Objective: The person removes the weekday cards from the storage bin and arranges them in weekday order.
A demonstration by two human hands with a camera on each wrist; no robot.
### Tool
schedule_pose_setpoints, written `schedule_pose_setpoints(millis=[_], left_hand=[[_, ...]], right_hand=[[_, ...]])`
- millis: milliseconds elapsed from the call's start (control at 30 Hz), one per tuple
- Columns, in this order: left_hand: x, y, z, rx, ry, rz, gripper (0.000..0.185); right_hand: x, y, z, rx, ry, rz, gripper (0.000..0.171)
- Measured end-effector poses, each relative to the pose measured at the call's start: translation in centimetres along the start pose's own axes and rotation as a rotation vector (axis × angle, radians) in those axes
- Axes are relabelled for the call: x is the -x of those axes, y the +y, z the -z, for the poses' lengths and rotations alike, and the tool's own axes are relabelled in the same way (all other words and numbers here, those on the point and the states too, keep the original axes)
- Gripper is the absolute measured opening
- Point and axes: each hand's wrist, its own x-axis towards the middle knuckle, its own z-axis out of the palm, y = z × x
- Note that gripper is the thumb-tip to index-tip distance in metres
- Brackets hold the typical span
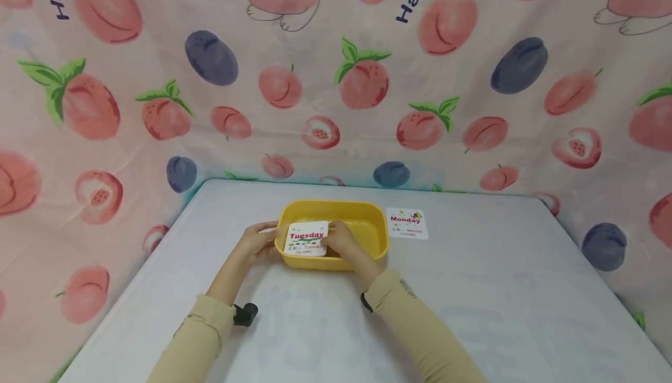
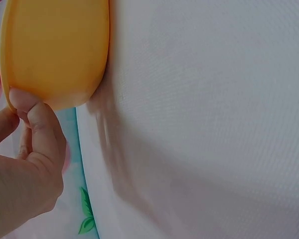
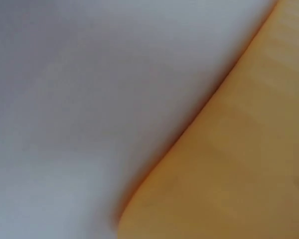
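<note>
A yellow plastic tub (image 1: pixel 379 227) stands on the white table (image 1: pixel 483 295). A white card printed "Tuesday" (image 1: pixel 307 238) stands tilted over the tub's near left part. My right hand (image 1: pixel 342 239) pinches the card's right edge, fingers curled. My left hand (image 1: pixel 261 238) grips the tub's left end; in the left wrist view its thumb (image 2: pixel 36 117) presses the tub's outer wall (image 2: pixel 60 50) and the fingers reach over the rim. The right wrist view is blurred and shows only the tub wall (image 3: pixel 239 164) and tabletop, not the hand.
A second card reading "Monday" (image 1: pixel 407 223) lies flat on the table just right of the tub. A pink fruit-print cloth (image 1: pixel 336 80) hangs behind and along both sides of the table. Both tan sleeves reach in from the near edge.
</note>
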Motion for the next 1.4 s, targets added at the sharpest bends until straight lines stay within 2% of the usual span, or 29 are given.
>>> schedule_pose_setpoints(millis=[200,567,833,1033,1400], left_hand=[[0.19,0.15,0.13,0.01,0.006,-0.011,0.044],[0.51,-0.23,-0.09,0.008,-0.006,-0.02,0.043],[0.5,-0.03,-0.21,0.016,-0.002,-0.011,0.044],[0.42,-0.02,-0.22,0.018,-0.003,-0.005,0.044],[0.41,0.0,-0.13,0.0,-0.003,-0.013,0.044]], right_hand=[[0.15,-0.39,-0.24,0.144,0.024,0.091,0.049],[0.18,0.05,-0.25,0.185,0.049,0.053,0.048],[0.16,0.02,-0.19,0.156,0.093,0.054,0.048],[0.07,-0.06,-0.03,0.115,0.088,0.07,0.051],[0.17,-0.3,0.19,0.066,0.008,0.154,0.054]])
